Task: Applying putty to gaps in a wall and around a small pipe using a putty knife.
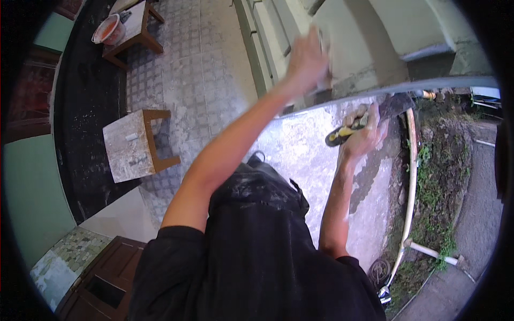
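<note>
My left hand (306, 59) is raised against the pale grey-green ledge (369, 48) above me. It is blurred by motion, and something whitish shows at its fingertips; I cannot tell whether it grips it. My right hand (365, 137) is lower and to the right, closed around the yellow-and-black handle (338, 137) of a scraper-like tool. The tool's dark blade (397, 104) sits just under the ledge's lower edge. Both bare forearms rise from my black shirt (257, 251).
Below lie a patterned tiled floor (198, 69) and a paint-spattered wooden stool (128, 145). A second stool (134, 29) at the top left has an orange bucket (108, 29) beside it. A thin white pipe (410, 187), weeds (435, 176) and pavement (482, 219) are on the right.
</note>
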A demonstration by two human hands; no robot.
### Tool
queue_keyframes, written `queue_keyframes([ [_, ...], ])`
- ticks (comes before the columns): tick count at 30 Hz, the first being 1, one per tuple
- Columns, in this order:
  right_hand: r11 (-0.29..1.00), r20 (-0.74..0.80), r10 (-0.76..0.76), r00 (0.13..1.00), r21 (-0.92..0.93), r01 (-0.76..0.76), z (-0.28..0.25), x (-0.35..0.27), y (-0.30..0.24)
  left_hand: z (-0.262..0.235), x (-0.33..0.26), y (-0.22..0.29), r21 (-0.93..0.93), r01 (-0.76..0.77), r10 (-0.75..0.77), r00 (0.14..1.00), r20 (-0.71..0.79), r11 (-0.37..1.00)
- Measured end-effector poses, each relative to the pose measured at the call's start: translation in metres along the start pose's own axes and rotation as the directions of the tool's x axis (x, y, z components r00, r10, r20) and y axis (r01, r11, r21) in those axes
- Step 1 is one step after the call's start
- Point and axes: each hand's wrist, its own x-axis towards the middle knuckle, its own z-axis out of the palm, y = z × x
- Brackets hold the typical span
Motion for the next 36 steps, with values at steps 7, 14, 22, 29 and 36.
queue_keyframes([
  [7, 0.999, 0.038, 0.013, 0.999, 0.031, -0.015, -0.006, 0.001, 0.009, 0.017, -0.016, -0.008, 0.017, 0.037, -0.036, 0.998, -0.047, 0.999],
  [14, 0.998, 0.038, 0.006, 0.999, 0.055, -0.008, -0.001, -0.001, 0.001, 0.017, -0.039, 0.001, -0.033, 0.114, -0.113, 0.993, 0.046, 0.993],
  [22, 1.000, 0.097, -0.013, 0.995, 0.014, 0.012, -0.006, -0.001, 0.005, 0.018, -0.046, 0.003, -0.038, 0.098, -0.097, 0.995, 0.022, 0.994],
  [29, 0.997, 0.106, 0.043, 0.993, 0.057, -0.050, -0.011, -0.007, 0.009, 0.029, -0.047, -0.001, 0.007, 0.083, -0.083, 0.995, 0.052, 0.997],
  [36, 0.994, 0.124, 0.029, 0.992, 0.099, -0.042, -0.014, -0.009, 0.011, 0.032, -0.037, -0.004, 0.092, 0.000, 0.006, 0.998, -0.060, 0.996],
])
